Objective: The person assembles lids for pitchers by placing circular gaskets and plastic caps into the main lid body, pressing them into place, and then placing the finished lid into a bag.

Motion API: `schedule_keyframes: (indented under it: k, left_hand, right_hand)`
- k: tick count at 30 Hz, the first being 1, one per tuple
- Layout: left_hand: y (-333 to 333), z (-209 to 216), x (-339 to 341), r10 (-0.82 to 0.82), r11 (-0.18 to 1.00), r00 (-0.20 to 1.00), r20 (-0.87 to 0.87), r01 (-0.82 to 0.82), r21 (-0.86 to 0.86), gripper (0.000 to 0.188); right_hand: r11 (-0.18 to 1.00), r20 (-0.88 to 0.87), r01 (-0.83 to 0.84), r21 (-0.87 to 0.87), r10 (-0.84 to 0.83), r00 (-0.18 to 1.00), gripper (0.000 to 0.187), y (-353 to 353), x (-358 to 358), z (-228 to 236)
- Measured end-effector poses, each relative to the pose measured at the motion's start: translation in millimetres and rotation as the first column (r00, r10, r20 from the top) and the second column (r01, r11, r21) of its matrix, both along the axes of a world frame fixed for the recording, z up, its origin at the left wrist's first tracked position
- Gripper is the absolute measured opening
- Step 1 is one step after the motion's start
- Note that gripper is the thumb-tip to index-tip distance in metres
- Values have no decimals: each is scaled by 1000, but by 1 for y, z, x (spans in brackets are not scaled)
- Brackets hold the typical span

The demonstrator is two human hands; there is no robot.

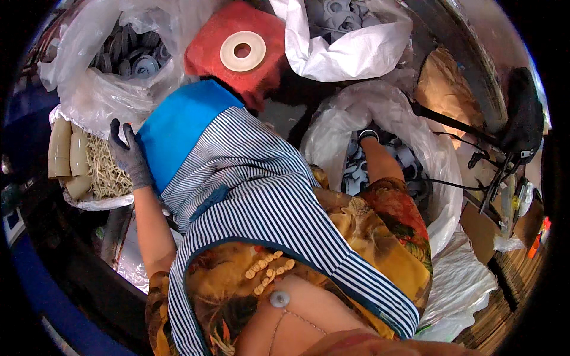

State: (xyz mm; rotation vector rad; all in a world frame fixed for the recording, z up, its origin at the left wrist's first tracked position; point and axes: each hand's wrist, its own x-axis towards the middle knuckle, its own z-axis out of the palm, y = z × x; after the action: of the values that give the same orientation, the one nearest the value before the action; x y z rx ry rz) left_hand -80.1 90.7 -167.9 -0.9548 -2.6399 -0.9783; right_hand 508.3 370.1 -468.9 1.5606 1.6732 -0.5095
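My left hand (pixel 130 159), in a grey glove with dark fingertips, is open with nothing in it, its visible fingers apart. It hovers between a bag-lined box (pixel 98 205) of small thin beige pieces (pixel 105 166) and the blue panel (pixel 184 127) of my striped apron. My right forearm (pixel 383 159) reaches down into a clear plastic bag (pixel 446 178) of grey plastic parts (pixel 356 175). Of my right hand (pixel 367 134) only a dark cuff with a pale edge shows; the fingers are hidden, so I cannot tell what they hold.
A red cloth-covered surface bears a cream ring (pixel 243 51). Bags of grey parts stand at far left (pixel 89 98) and far middle (pixel 350 62). Tan cylinders (pixel 60 148) stand in the box. A black bag with straps (pixel 522 115) and brown paper (pixel 448 89) are at right.
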Motion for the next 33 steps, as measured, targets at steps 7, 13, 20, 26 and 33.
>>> schedule_keyframes:
  k: [7,13,20,26,33]
  left_hand:
    - [-6,-9,-13,-30,995,994,105,19,103,40]
    - [-27,-6,-12,-33,983,983,179,0,185,40]
    - [-15,0,-12,-27,989,978,205,-4,146,41]
    - [-3,3,1,21,999,988,151,-27,38,38]
    - [24,32,4,-304,952,788,-535,232,-200,36]
  right_hand:
    - [887,86,-460,-23,460,884,70,-65,34,47]
    - [995,18,25,101,-27,999,60,-64,36,76]
    - [905,7,-422,-40,423,906,74,-21,4,26]
    - [886,40,-445,-132,453,890,66,-29,-8,0]
    - [953,49,-299,52,297,954,58,-46,-26,165]
